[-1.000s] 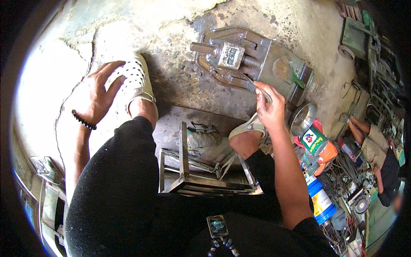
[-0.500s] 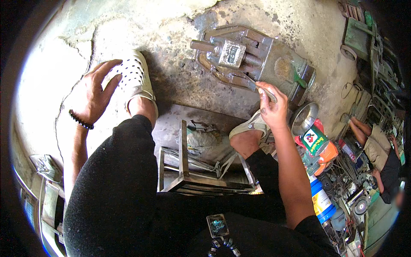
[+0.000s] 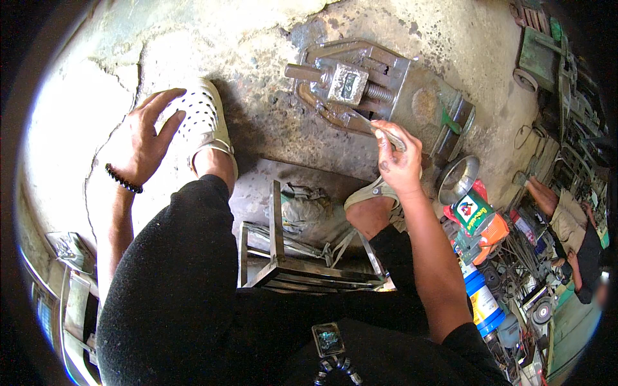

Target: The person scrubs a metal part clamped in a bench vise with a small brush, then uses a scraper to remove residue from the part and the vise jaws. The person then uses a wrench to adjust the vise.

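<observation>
Head view, going from the person's left: the left hand [image 3: 145, 138] is resting palm down on the toe of a white perforated shoe [image 3: 203, 122], fingers spread and holding nothing, a dark bead bracelet [image 3: 122, 180] circling the wrist. Below the knees, a small metal frame stool [image 3: 302, 257] is sitting on the stained concrete floor [image 3: 77, 103], with a crumpled grey rag [image 3: 302, 199] lying just beyond it.

Further right, the heavy steel machine vise [image 3: 370, 87] is lying on the floor ahead of the person's sandalled right foot [image 3: 373, 196]. The right hand [image 3: 399, 161] is clenching a thin metal tool [image 3: 380, 128], its tip reaching into the near side of the vise, beside the curved rusty piece at the base; whether the tip is touching metal is too small to tell.

To do this step well, I judge the grip should be staying firm and low on the tool, the wrist steady, and the free hand bracing the body so the tip is not slipping off the vise.

At the far right, a metal funnel [image 3: 458, 180], a red and green bottle [image 3: 479, 222] and a blue can [image 3: 483, 302] are standing among clutter.
</observation>
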`<state>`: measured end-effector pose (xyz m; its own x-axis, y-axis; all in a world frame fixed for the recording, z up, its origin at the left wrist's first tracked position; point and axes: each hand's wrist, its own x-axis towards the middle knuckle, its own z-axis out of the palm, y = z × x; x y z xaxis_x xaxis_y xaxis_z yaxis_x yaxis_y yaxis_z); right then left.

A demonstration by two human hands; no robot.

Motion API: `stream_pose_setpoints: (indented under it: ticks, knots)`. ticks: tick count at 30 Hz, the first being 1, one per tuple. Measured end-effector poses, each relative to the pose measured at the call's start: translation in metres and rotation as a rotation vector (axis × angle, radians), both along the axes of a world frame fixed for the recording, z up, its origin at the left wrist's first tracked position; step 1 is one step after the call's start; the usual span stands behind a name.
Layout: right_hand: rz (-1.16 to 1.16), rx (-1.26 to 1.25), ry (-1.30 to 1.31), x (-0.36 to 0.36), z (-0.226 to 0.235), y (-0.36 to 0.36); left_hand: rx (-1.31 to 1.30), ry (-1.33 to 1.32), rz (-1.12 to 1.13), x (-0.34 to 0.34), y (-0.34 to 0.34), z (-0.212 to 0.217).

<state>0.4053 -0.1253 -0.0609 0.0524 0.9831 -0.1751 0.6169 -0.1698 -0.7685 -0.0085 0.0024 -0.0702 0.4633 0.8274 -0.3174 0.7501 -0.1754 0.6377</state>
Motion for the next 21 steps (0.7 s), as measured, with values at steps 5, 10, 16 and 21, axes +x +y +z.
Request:
stream_pose_setpoints:
  ticks: [5,10,16,21]
  knots:
    - [0.039,0.025,-0.009,-0.012,-0.004,0.0,0.01,0.022,0.006,0.004,0.002,0.001]
    - [0.191,-0.141,-0.034,-0.04,-0.01,-0.018,0.004,0.019,-0.004,0.001,0.003,0.0]
    - [0.257,-0.063,-0.081,-0.043,-0.01,-0.042,0.038,0.046,0.021,-0.006,0.002,0.0]
    - [0.208,-0.054,-0.075,-0.036,0.002,-0.041,-0.008,0.033,-0.005,-0.001,0.002,0.002]
